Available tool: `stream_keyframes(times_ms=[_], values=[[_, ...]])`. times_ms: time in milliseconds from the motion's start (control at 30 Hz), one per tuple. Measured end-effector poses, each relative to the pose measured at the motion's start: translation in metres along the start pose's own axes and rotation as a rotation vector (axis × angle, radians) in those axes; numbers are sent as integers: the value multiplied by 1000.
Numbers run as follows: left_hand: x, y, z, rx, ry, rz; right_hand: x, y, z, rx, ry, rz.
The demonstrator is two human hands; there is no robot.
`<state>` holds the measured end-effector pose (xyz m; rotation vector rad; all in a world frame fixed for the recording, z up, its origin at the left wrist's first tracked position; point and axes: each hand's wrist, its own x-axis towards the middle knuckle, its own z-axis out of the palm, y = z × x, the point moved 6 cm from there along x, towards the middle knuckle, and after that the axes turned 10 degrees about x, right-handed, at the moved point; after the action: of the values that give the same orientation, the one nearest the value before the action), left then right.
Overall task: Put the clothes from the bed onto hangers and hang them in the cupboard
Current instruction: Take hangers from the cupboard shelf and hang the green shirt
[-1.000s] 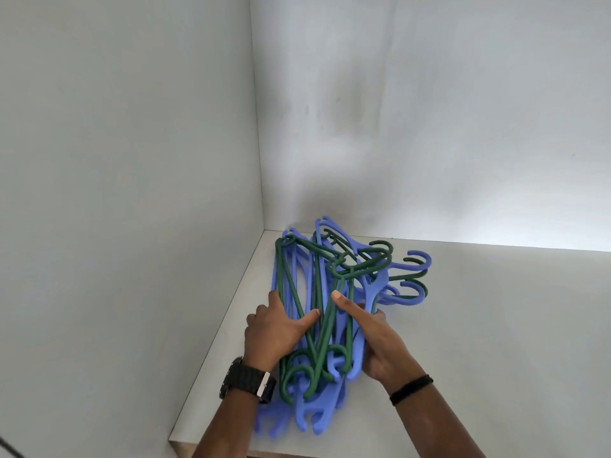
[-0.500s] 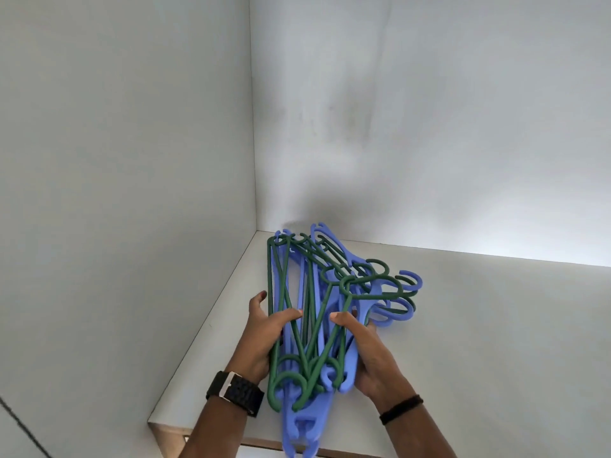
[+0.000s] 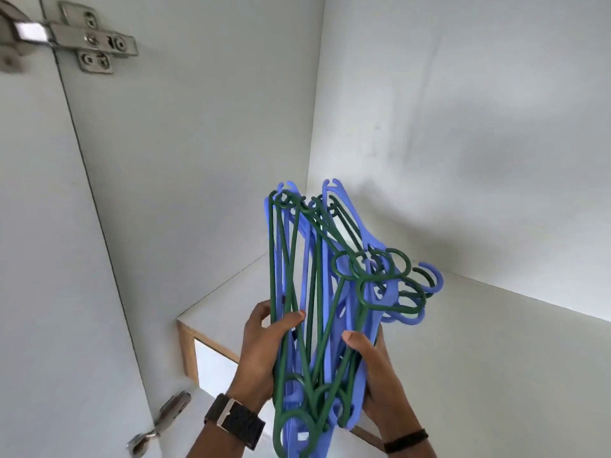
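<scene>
The bundle of hangers (image 3: pixel 317 312) had risen off the cupboard shelf (image 3: pixel 479 342) since a second before and was held above its front edge. The left hand (image 3: pixel 264 345) and right hand (image 3: pixel 373 365) each curled round it (green and blue ones, tangled), thumbs on top.

Smooth, slightly glossy green and blue plastic hangers (image 3: pixel 317 309); matt white laminate cupboard shelf (image 3: pixel 496 342) with a raw light-wood front edge (image 3: pixel 187 348); shiny brushed-metal door hinges (image 3: pixel 82 44); textured black watch strap (image 3: pixel 236 421), with a metal buckle; matt black wristband (image 3: pixel 406 439).
</scene>
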<state>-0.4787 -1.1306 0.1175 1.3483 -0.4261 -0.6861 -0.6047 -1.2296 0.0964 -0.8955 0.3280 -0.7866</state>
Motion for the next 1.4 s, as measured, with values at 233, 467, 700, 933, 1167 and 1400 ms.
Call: stream_keyframes(times_ms=[233, 467, 700, 933, 1167, 1400], values=[[-85, 8, -42, 98, 171, 276, -52, 21, 27, -75, -270, -16], [-181, 23, -112, 326, 594, 637, -99, 49, 94, -206, -498, -81], [-297, 23, -197, 395, 1097, 817, -174, 104, 200, -123, -813, -2], [-453, 9, -284, 484, 1522, 791, -305, 175, 296, -50, -1142, 188], [-596, -11, -360, 468, 1766, 764, -448, 233, 377, -70, -1336, 279], [-729, -29, -456, 437, 1884, 657, -596, 297, 448, -14, -1435, 479]])
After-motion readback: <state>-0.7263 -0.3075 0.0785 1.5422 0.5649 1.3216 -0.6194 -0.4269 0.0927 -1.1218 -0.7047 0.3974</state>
